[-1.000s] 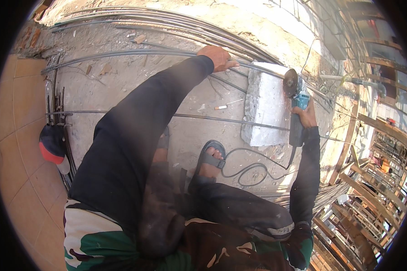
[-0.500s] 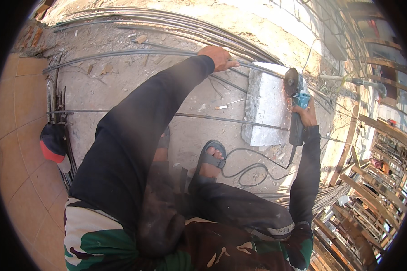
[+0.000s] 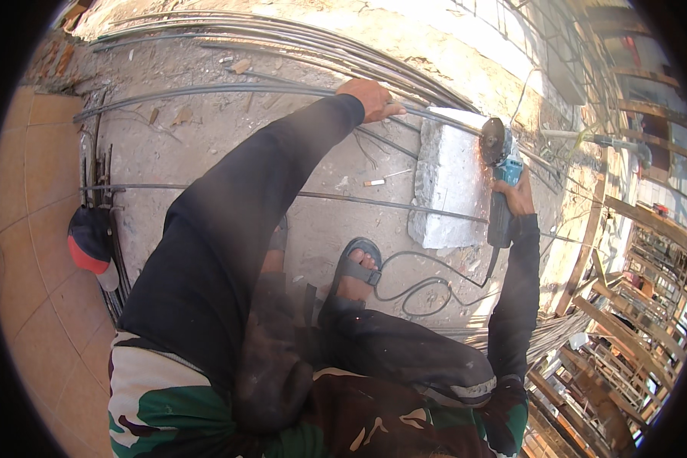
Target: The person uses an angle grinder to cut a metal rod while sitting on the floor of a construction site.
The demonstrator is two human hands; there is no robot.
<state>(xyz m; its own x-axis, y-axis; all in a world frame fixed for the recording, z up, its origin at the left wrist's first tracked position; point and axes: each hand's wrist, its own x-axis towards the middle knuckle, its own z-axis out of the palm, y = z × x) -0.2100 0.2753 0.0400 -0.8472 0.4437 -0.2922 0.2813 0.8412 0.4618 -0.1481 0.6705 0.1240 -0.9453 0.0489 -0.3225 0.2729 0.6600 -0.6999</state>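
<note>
My right hand (image 3: pixel 517 195) is wrapped round the body of a teal and black angle grinder (image 3: pixel 504 197). Its cutting disc (image 3: pixel 494 140) meets the steel rebar (image 3: pixel 449 119) at the right side of a pale concrete block (image 3: pixel 450 175), and small orange sparks show below the disc. My left hand (image 3: pixel 370 99) is closed over the same rebar, left of the block, with the thumb stretched along it. The rebar lies across the block's far end. Another single bar (image 3: pixel 359 200) crosses the block nearer to me.
The grinder's black cord (image 3: pixel 412 284) loops on the dusty ground beside my sandalled foot (image 3: pixel 356 278). Long bars (image 3: pixel 282 34) lie bundled at the far side. A black and red cap (image 3: pixel 90 240) rests on rods by the tiled floor (image 3: pixel 49 206). Timber (image 3: pixel 645 217) clutters the right.
Both hands keep their grips in nearly the same places. The grinder and its disc have shifted very slightly, and the sparks look a little different.
</note>
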